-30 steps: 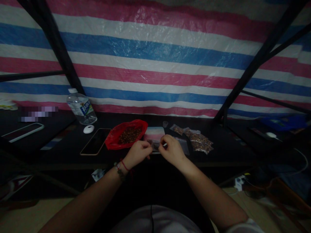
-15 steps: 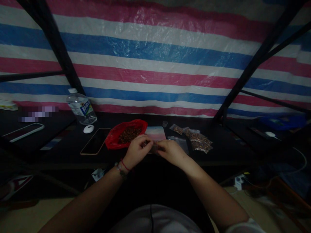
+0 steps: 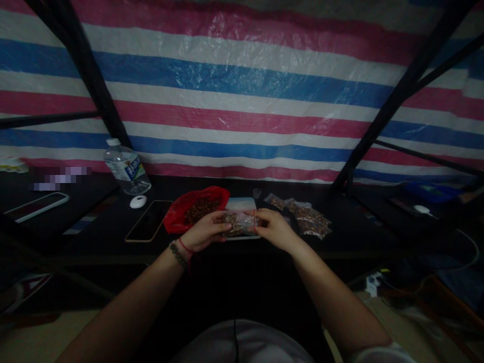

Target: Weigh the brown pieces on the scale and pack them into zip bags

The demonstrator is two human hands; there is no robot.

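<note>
Between my two hands is a small clear zip bag [image 3: 239,224] of brown bits, held flat and stretched sideways. My left hand [image 3: 204,232] pinches its left end between thumb and fingers. On the other end, at the reddish zip line, my right hand [image 3: 278,227] closes its thumb and fingertips. Beneath the bag lies a flat pale pad or plate [image 3: 242,203], mostly covered. A red plastic bag [image 3: 176,218], open and full of brown pieces [image 3: 202,207], sits just left of it. To the right, several filled zip bags [image 3: 310,221] are piled.
A small clear cup [image 3: 257,193] stands behind the pad. On the left are a phone [image 3: 149,221], a white rounded case [image 3: 138,201] and a clear bottle [image 3: 130,174]. Black metal posts [image 3: 93,75] rise at both sides before a striped sheet [image 3: 242,101]. The table's front edge [image 3: 124,258] runs close to me.
My hands have moved apart, the left one leftward and the right slightly right. The zip bag, earlier mostly hidden in my fingers, is now spread out between them.
</note>
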